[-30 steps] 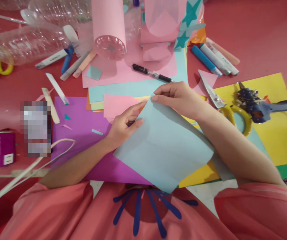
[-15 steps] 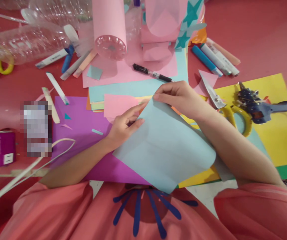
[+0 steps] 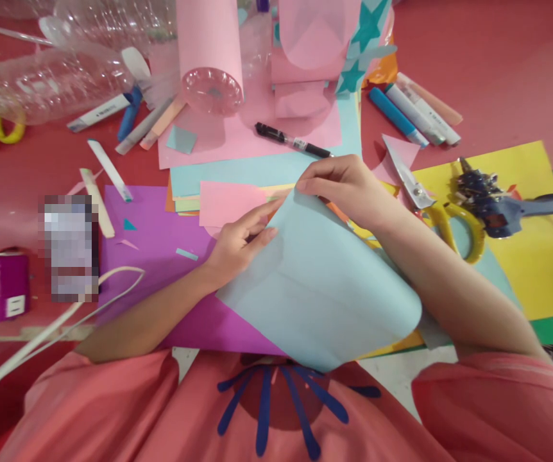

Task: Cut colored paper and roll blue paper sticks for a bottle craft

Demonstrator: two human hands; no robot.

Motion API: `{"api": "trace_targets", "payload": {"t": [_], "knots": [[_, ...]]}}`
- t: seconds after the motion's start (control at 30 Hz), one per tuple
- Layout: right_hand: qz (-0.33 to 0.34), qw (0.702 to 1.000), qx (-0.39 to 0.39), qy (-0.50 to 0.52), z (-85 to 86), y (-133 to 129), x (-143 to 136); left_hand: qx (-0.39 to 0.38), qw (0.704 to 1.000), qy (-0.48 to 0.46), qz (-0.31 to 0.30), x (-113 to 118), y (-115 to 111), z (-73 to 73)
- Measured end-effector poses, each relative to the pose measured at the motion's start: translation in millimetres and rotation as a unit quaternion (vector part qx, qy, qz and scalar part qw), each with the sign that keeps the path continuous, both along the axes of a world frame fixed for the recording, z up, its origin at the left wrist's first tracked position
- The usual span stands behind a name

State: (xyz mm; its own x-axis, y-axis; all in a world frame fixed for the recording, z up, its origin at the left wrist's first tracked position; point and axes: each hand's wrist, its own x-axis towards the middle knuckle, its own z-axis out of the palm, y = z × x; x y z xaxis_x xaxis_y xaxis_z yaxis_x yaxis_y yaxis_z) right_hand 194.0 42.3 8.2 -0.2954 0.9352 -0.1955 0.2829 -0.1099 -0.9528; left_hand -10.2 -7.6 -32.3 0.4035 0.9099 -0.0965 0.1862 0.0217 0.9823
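Note:
A light blue sheet of paper is held up between both hands, its lower right side curling. My right hand pinches the top corner between thumb and fingers. On the left edge, my left hand is closed with the thumb on top and the other fingers partly hidden behind the sheet. Under it lie a purple sheet and a pink piece of paper. A black pen rests just beyond my right hand. Yellow-handled scissors lie beside my right forearm.
A glue gun lies on a yellow sheet. Markers, clear plastic bottles and a pink-wrapped bottle stand or lie at the back. At left are a blurred phone, a purple power socket and white cables.
The lower right part of the blue sheet curls a little more and bulges further right. Both hands keep nearly the same place and grip.

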Motion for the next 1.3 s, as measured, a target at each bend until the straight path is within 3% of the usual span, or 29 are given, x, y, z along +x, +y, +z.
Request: {"api": "trace_targets", "payload": {"t": [0.57, 1.0, 1.3], "knots": [[-0.011, 1.000, -0.011, 0.023, -5.9, 1.2, 2.4, 0.024, 0.999, 0.035, -0.016, -1.1, 0.8, -0.3], [0.024, 1.000, -0.005, -0.009, -0.1, 2.4, 6.1, -0.015, 1.000, 0.019, 0.009, 0.4, 0.7, 2.6], [0.048, 0.999, -0.001, -0.010, 2.1, 3.1, 9.1, 0.022, 1.000, 0.012, 0.012, 0.3, 1.6, 1.0]]}}
